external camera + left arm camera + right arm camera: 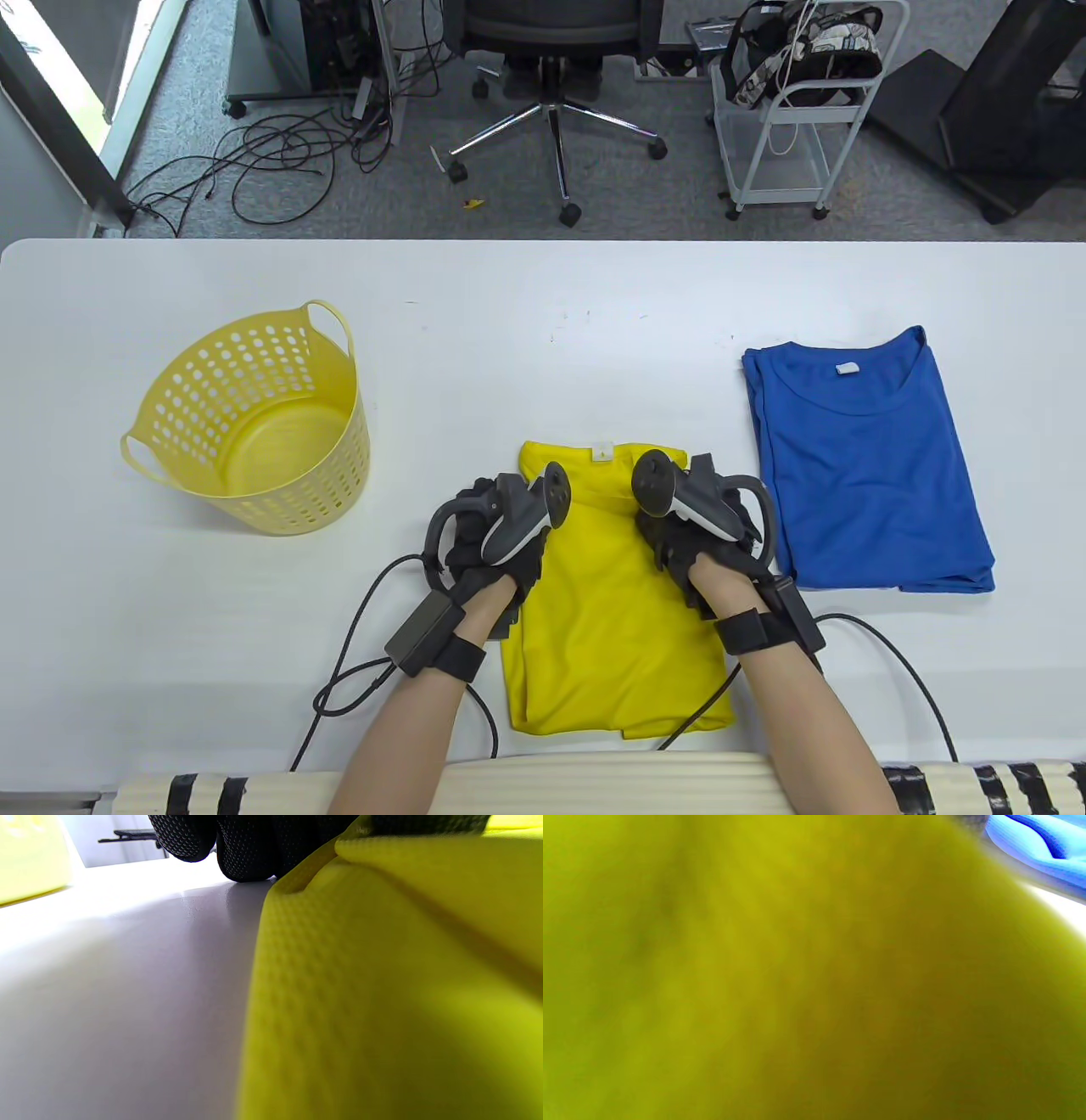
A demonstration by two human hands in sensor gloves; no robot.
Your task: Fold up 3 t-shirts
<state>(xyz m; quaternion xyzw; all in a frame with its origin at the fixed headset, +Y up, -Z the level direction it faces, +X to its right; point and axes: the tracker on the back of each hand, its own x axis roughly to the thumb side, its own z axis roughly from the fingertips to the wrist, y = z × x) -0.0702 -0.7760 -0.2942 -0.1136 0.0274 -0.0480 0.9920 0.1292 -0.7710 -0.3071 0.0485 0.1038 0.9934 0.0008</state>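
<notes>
- Table view: left hand [496,543] and right hand [704,535] sat on the yellow t-shirt [611,628] edges, mid-frame; grip state could not be told.
- Risk: uneven lifting might undo the side folds.
- Risk: a wide swing might disturb the blue t-shirt [865,467] just right.

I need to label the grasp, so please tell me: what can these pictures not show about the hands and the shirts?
- Right hand fingers: table view, covered by its tracker; right wrist view, only blurred yellow t-shirt.
- Left hand grip: table view, under its tracker; left wrist view, fingers cut by top edge.
- Third shirt: none visible; only yellow and blue t-shirt.
</notes>
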